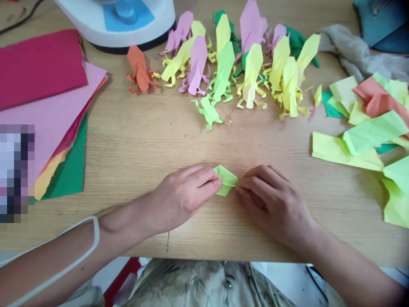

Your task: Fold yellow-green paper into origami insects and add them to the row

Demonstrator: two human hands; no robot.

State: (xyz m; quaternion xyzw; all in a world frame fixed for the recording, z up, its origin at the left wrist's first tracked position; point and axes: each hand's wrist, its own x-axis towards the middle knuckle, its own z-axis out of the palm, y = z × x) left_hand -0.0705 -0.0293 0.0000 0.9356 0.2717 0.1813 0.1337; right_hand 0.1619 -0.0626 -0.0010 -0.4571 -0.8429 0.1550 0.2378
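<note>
A small light-green piece of folded paper (227, 177) lies between my hands near the front of the wooden table. My left hand (191, 189) pinches its left side between thumb and fingers. On the other side, my right hand (271, 198) grips the pointed right corner with its fingertips. Creases show across the paper, and my left fingers cover part of it. Beyond it sits a small light-green origami figure (211, 113) with thin bent legs, apart from both hands.
Several origami figures in yellow, purple and green stand at the back, with an orange one (139, 68) at their left. Coloured paper sheets (47, 115) are stacked at left, under a white device (128, 21). Paper scraps (361, 147) and a grey cloth (351, 51) lie at right.
</note>
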